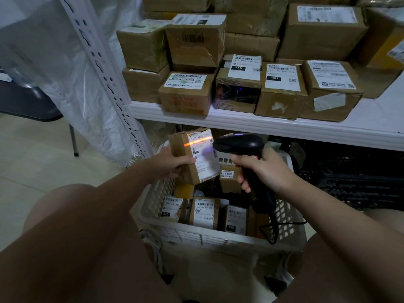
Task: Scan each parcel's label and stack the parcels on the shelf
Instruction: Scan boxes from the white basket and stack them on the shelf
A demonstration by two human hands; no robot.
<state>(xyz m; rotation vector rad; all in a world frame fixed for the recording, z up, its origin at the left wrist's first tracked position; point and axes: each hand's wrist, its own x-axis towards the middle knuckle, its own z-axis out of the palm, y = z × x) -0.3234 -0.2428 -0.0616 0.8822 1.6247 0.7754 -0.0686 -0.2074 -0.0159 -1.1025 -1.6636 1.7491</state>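
Left hand (172, 164): fingers and thumb curled round a parcel (185, 149), held above the far left corner of the basket (196, 238) and below the front edge of the shelf (262, 126).
Right hand (265, 169): clamped round the handle of the scanner (239, 145), whose head sits just beside the parcel and is aimed at it.
Label (206, 159): turned toward the scanner. An orange beam (197, 142) crosses its top at a slant.
Step in hand: scanning. It would likely go best with the parcel held steady, the label square to the beam, and the line spanning the barcode end to end. Whether it does so now is too blurred to tell. The shelf comes after.
Writing, held label: "587 P…"; the rest is unreadable.
Writing, shelf front row: "010" (238, 68), "15H" (273, 78).
Writing, basket: "070-070-A80" over "070" (165, 214); "15H" (231, 227); a small box (228, 182) ending "4482".
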